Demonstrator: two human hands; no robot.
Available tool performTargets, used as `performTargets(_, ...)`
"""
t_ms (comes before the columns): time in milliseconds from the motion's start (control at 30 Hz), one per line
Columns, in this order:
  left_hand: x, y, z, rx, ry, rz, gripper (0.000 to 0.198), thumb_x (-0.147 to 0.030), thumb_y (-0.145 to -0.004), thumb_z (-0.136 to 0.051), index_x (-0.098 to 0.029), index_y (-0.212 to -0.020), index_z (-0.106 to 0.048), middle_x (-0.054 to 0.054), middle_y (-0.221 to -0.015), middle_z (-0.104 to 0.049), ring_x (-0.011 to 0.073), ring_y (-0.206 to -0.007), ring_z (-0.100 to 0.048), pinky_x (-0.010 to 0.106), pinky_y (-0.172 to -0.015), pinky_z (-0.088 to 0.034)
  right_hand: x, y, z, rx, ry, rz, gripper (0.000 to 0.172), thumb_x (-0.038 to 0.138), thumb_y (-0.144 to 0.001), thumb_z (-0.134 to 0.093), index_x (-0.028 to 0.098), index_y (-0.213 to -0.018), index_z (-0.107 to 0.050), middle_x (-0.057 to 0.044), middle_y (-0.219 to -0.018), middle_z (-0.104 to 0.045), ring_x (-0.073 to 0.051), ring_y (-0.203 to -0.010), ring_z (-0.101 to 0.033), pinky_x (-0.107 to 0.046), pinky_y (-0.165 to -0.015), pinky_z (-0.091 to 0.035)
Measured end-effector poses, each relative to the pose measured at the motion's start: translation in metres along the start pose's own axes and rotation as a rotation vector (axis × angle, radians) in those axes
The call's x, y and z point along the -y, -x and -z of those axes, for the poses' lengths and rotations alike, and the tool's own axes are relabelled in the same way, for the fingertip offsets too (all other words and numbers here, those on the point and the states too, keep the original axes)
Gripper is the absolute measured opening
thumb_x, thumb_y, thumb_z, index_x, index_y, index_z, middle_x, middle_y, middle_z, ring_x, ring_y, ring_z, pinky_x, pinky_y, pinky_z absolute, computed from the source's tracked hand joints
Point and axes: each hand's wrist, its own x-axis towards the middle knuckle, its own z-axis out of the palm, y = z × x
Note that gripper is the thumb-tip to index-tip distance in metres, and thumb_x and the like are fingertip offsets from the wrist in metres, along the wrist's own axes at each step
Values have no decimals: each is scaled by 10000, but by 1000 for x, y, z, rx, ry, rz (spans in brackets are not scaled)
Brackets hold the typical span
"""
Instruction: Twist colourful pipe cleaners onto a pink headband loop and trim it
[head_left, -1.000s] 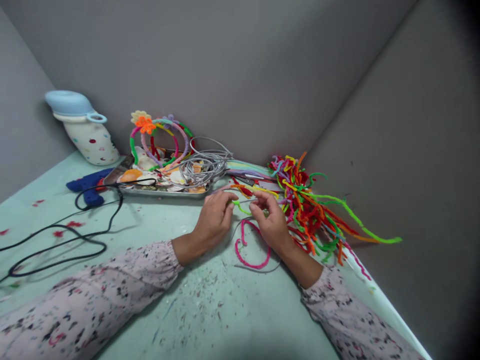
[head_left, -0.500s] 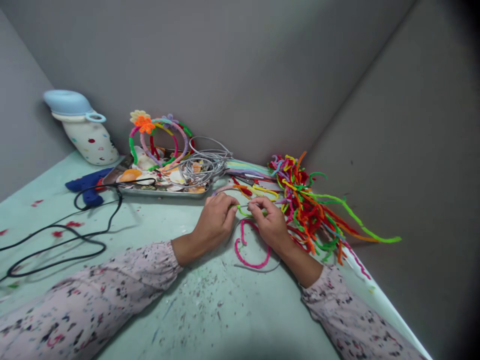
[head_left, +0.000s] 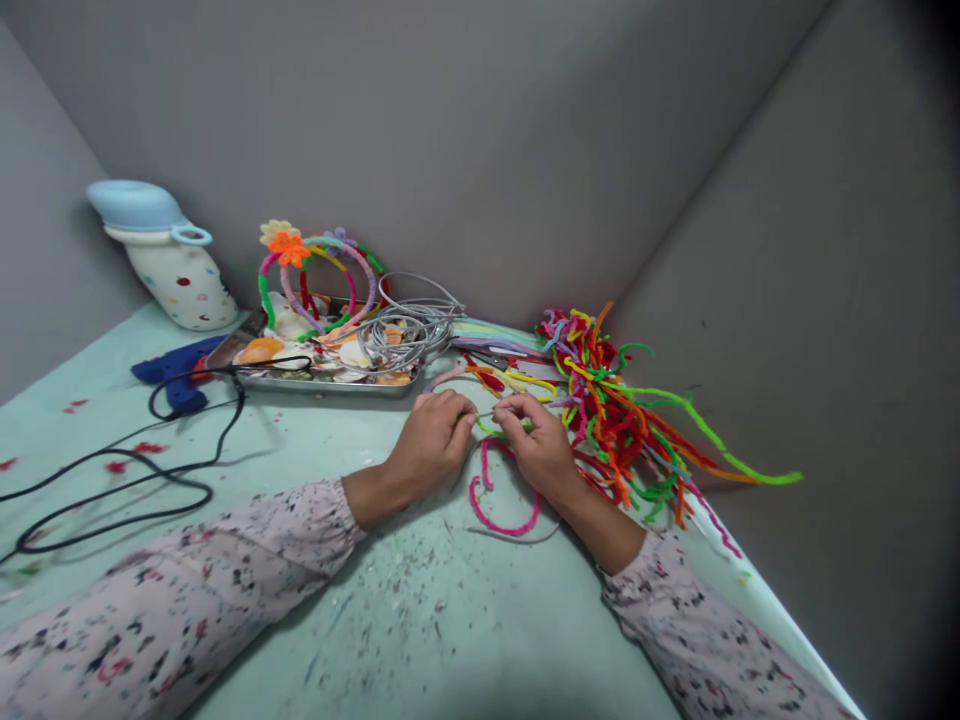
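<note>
Wire (head_left: 486, 414) crosses the narrow gap between left hand (head_left: 429, 440) and right hand (head_left: 541, 450), fingertips clamped on it, green strand (head_left: 489, 428) just below. Tray (head_left: 330, 388) rim lies beyond left fingertips; strand pile (head_left: 619, 430) crowds right ones.

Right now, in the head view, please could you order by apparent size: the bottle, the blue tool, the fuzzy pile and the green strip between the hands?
Largest to smallest:
Fuzzy pile
Bottle
Blue tool
Green strip, partly hidden
</note>
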Motion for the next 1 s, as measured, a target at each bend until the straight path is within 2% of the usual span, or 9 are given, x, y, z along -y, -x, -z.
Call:
performTargets(667, 3, 0, -3, 42, -12, -9, 188, -202, -919, -372, -180, -816, -527, 35, -827, -623, 193, -830, -557, 367, -817, -369, 2, 0, 1, 31, -23, -3, 84, 254, -883, -553, 203, -866, -618, -4, -825, -621, -162, -797, -569, -275, -758, -422)
performTargets(1000, 4, 0, -1, 66, 77, 30, 252, -274, -955, -337, -181, -839, -540, 28, -851, -618, 185, -851, -552, 359, -832, -352, 3, 0, 1, 21, 8, 15, 81, 247, -883, -551, 204, -862, -615, -9, -830, -623, -167, -810, -572, -283, -772, -425)
